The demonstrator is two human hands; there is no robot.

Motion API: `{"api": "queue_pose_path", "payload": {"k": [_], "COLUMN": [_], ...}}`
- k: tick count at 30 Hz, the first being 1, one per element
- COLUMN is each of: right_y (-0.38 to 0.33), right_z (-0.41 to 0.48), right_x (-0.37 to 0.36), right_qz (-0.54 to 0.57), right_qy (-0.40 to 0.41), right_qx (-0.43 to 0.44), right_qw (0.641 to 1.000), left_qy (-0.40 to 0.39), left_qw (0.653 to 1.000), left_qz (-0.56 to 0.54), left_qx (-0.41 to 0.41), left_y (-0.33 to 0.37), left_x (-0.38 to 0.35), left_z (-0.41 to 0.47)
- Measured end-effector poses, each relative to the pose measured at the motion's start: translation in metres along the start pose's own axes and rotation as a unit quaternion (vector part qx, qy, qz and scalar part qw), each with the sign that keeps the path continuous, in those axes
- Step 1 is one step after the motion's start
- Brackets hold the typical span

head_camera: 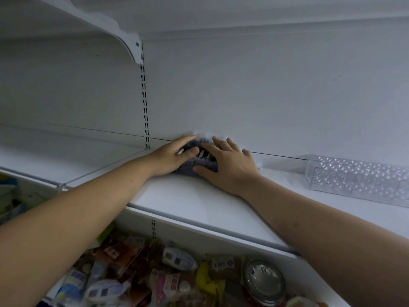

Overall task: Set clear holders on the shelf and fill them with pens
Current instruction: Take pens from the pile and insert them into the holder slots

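Both your hands are together at the back edge of the shelf (199,202), just right of the slotted upright (145,111), and between them lies a dark bundle of pens (204,155) with pale ends showing. Your left hand (174,156) comes in from the left, its fingers reaching along the far side of the bundle and its thumb lying across the near side. I cannot tell whether it grips or only steadies. Your right hand (230,167) lies flat over the right end with its fingers spread and straight, pressing rather than holding. Something clear glints around the pens against the back wall. It may be a holder, but it is too blurred to be sure.

The relation to mind is this: the empty clear holder (358,178) sits well apart to your right, further along the same shelf. Its long side runs along the shelf, parallel with the back edge. Your right hand is the nearer one to it, so I judge that hand is best placed to reach it, with the left steadying the pens.

Packets of goods (155,273) lie in the bin below the front edge.
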State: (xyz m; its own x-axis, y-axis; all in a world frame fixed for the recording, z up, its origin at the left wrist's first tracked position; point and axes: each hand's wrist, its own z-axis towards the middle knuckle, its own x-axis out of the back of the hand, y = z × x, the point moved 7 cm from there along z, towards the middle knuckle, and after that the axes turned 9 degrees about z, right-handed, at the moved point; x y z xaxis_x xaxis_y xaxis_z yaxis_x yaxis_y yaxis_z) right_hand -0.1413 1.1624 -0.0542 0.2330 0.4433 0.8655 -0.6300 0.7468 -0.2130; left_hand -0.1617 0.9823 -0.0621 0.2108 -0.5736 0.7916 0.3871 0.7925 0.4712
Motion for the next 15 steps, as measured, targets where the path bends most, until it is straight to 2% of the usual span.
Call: {"api": "queue_pose_path", "payload": {"k": [6, 10, 15], "right_y": [0.0, 0.002, 0.009], "right_z": [-0.004, -0.008, -0.011], "right_x": [0.005, 0.013, 0.019], "right_qz": [0.035, 0.105, 0.2], "right_qy": [-0.002, 0.011, 0.041], "right_qx": [-0.002, -0.004, -0.006], "right_qw": [0.999, 0.994, 0.979], "left_qy": [0.015, 0.025, 0.043], "left_qw": [1.0, 0.995, 0.993], "left_qz": [-0.02, -0.072, -0.058], "left_qx": [0.009, 0.057, 0.09], "left_y": [-0.003, -0.018, -0.02], "left_x": [0.006, 0.011, 0.01], "left_z": [-0.002, -0.001, -0.003]}}
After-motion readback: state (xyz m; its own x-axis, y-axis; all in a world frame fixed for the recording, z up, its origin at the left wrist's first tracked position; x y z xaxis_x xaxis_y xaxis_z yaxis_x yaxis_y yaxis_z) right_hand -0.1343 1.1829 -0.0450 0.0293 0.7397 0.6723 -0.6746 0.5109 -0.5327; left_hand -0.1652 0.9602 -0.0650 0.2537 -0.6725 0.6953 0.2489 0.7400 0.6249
